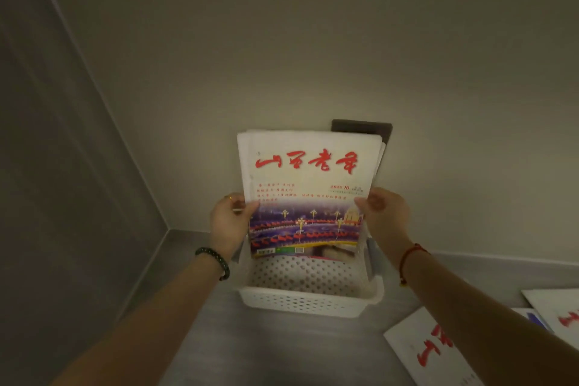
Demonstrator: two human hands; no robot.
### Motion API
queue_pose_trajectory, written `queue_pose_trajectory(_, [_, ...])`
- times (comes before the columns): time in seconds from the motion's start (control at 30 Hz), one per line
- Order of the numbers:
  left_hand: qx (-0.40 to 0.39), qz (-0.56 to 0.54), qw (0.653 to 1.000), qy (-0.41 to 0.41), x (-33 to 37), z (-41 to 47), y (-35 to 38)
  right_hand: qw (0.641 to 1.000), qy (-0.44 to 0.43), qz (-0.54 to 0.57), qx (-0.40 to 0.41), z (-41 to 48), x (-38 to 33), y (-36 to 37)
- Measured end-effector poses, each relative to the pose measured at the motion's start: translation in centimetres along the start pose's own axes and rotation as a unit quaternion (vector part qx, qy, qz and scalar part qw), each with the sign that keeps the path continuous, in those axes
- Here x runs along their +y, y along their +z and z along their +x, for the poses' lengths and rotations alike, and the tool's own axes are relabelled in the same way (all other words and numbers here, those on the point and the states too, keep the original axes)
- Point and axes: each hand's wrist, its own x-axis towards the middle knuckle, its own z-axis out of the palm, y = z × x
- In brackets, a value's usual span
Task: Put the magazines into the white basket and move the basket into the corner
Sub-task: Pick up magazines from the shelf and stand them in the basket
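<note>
Grip on both sides: the left hand (230, 222) and the right hand (385, 216) each pinch a side edge of the stack of magazines (307, 178), thumbs on the front cover. They hold it upright with its lower end dipping into the far part of the white basket (310, 302). The loading looks under way rather than finished, since at least two loose magazines (432, 351) lie flat on the desk (282, 351) at lower right of the frame, cut off by its edge. The basket stands by the back wall, near the corner (169, 229) at middle left but to the right of it, so the shift into it seems left to do. Whether the stack touches the basket floor is hidden. Something pinkish beneath it is unclear, and a dark wall plate (360, 127) shows only partly behind the stack.
</note>
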Motion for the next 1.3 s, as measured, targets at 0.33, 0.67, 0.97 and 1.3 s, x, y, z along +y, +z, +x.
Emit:
queue_pose_trajectory(0.33, [-0.022,-0.006,1.000,0.011,-0.6,0.4,1.8,0.999,0.035,0.012,-0.012,-0.5,2.8,2.4])
queue_pose_trajectory(0.67, [0.030,0.004,1.000,-0.009,0.4,-0.7,2.0,0.991,0.012,-0.107,-0.074,-0.1,1.5,-0.5])
queue_pose_trajectory(0.97, [0.012,-0.032,0.998,0.054,2.5,-9.2,2.7,0.985,0.061,-0.111,-0.113,-3.6,3.3,-13.9])
queue_pose_trajectory(1.3, [-0.217,-0.021,0.955,-0.201,0.8,-25.6,13.8,0.960,0.170,-0.144,-0.168,-10.3,13.3,-26.4])
